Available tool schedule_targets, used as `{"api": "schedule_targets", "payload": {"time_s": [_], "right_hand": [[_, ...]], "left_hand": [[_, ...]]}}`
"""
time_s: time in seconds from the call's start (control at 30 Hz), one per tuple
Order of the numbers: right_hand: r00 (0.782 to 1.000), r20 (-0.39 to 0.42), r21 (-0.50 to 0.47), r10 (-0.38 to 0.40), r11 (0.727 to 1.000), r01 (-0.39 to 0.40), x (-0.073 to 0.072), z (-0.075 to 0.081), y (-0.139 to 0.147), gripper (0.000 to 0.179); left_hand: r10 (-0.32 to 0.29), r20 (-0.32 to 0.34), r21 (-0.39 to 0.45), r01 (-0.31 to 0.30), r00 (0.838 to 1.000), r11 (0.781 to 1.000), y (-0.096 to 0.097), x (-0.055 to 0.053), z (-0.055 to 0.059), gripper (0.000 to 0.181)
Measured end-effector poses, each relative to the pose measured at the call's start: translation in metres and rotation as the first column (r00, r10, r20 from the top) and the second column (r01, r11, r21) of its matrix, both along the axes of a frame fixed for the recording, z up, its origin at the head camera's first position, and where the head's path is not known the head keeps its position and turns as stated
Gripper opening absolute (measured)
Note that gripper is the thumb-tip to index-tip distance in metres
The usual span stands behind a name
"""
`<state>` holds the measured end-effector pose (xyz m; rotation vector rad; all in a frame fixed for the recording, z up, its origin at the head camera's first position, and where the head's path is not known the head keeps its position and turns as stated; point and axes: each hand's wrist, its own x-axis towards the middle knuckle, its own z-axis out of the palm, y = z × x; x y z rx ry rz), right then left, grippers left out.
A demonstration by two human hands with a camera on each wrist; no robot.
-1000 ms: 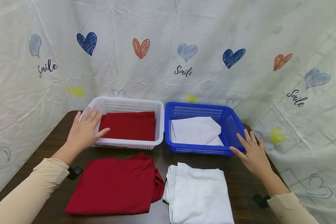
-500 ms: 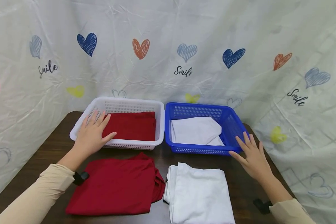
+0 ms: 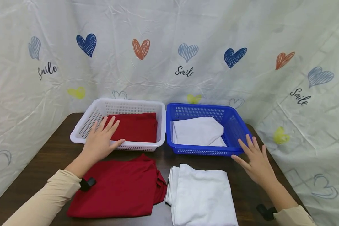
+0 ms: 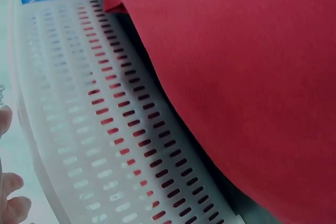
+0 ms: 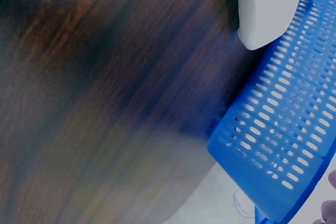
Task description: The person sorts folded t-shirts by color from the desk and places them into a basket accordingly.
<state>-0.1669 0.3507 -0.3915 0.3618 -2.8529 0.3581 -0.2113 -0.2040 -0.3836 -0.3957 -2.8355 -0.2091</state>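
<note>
- Curtain (image 3: 158, 80): is hanging behind the work area, showing printed hearts and the word "Smile".
- Table (image 3: 51, 144): is supporting two baskets in a row at its far side and two folded cloths at its near side.
- White basket (image 3: 135, 105): is standing at the far left, its slotted wall also filling much of the left wrist view.
- Blue basket (image 3: 200, 150): is standing just beside the white basket, on its right.
- Large red cloth (image 3: 121, 185): is lying folded on the table in front of the white basket, loose folds showing at its right edge.
- Large white cloth (image 3: 201, 194): is lying folded to the right of the large red cloth, in front of the blue basket.
- Red cloth in the basket (image 3: 135, 128): is lying folded inside the white basket, toward its right side.
- White cloth in the basket (image 3: 196, 131): is lying folded inside the blue basket, toward its left side.
- Left hand (image 3: 100, 141): is overlapping the white basket's near rim, fingers spreading apart; contact cannot be told.
- Right hand (image 3: 255, 161): is reaching to the blue basket's near right corner, fingers spreading apart; contact cannot be told.
- Black wrist devices (image 3: 87, 184): are sitting at both sleeve cuffs.
</note>
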Motion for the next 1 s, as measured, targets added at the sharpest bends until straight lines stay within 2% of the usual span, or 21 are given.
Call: {"api": "schedule_targets", "payload": {"time_s": [0.4,0.67,1.0], "right_hand": [[1.000,-0.023,0.007,0.021,1.000,-0.020,0.004,-0.001,-0.003,0.075],[0.999,-0.025,0.003,0.026,1.000,-0.026,0.008,-0.002,-0.009,0.077],[0.999,-0.036,0.007,0.033,0.999,-0.033,0.011,0.000,-0.015,0.077]], "left_hand": [[-0.023,0.007,0.005,0.023,1.000,1.000,0.007,0.005,-0.004,0.081],[-0.051,-0.016,0.005,0.051,0.999,0.999,0.015,0.008,-0.008,0.081],[-0.083,-0.001,0.029,0.083,0.997,0.996,0.027,0.015,-0.004,0.084]]}}
